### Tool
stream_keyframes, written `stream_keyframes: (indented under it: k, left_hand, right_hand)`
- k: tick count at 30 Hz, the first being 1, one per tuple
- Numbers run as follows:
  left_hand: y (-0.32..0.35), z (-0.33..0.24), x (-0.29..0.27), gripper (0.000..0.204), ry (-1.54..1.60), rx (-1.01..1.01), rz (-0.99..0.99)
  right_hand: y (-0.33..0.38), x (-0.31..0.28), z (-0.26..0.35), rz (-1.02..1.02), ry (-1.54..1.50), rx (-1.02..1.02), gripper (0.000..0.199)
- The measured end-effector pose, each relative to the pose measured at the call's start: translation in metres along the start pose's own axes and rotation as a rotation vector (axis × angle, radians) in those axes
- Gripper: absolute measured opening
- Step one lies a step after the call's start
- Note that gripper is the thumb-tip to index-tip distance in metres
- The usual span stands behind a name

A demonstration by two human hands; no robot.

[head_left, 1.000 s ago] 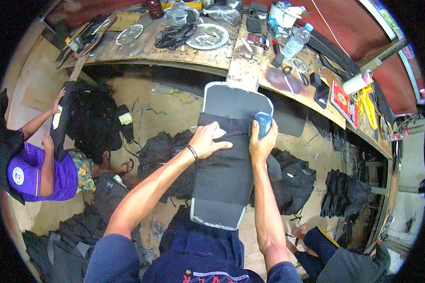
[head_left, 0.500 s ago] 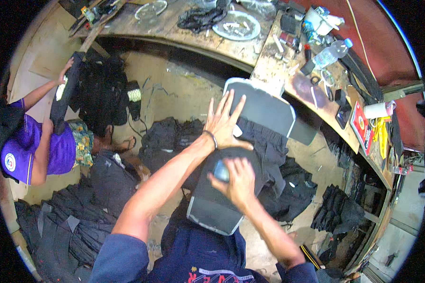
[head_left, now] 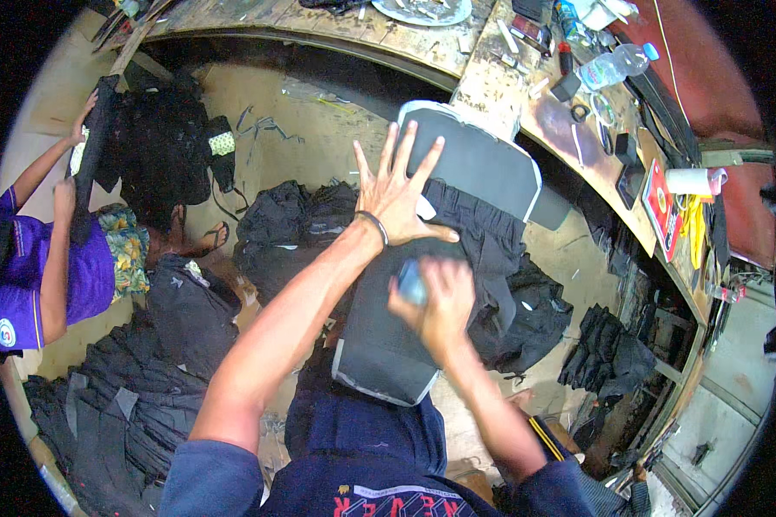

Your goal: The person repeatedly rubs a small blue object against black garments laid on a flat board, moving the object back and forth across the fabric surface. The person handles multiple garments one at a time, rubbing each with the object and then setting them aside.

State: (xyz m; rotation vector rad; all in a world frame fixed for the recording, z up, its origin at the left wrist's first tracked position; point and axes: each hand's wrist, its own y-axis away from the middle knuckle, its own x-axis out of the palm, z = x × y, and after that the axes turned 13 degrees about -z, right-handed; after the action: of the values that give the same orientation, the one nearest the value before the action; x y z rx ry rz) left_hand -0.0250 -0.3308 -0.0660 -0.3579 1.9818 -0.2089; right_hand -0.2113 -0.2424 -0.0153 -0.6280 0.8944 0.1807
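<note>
A black garment with a gathered elastic waistband is stretched over a long dark board with pale edges, whose far end shows beyond the waistband. My left hand lies flat on the cloth near the waistband, fingers spread. Beside it shows a small white patch. Closer to me, my right hand grips a small blue-grey rounded block over the garment. Motion smears that hand, and I cannot make out exactly what the block is.
Dark garments lie heaped at left and right. A co-worker in a purple shirt holds a dark strip of cloth. The wooden bench carries a plastic bottle, a red booklet and a white roll.
The right hand and its block have shifted slightly away from me along the cloth. My left hand remains spread on the garment. The whole view has tilted slightly downward.
</note>
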Motion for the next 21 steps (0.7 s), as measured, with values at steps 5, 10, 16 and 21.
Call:
stream_keyframes:
  k: [5, 10, 16, 21]
  left_hand:
    - [-0.002, 0.0, 0.003, 0.158, -0.004, -0.011, 0.003]
    - [0.004, -0.003, 0.001, 0.156, -0.005, -0.009, -0.008]
    - [0.002, 0.003, 0.01, 0.156, 0.057, -0.02, -0.016]
    - [-0.002, -0.001, 0.005, 0.146, 0.037, 0.014, 0.006]
  right_hand:
    - [0.035, -0.023, 0.011, 0.119, -0.178, -0.017, 0.05]
    - [0.026, -0.022, -0.005, -0.015, 0.088, 0.084, 0.048]
    - [0.015, -0.018, 0.025, 0.108, 0.033, 0.065, 0.046]
    - [0.023, 0.007, 0.052, -0.066, 0.174, 0.072, 0.045]
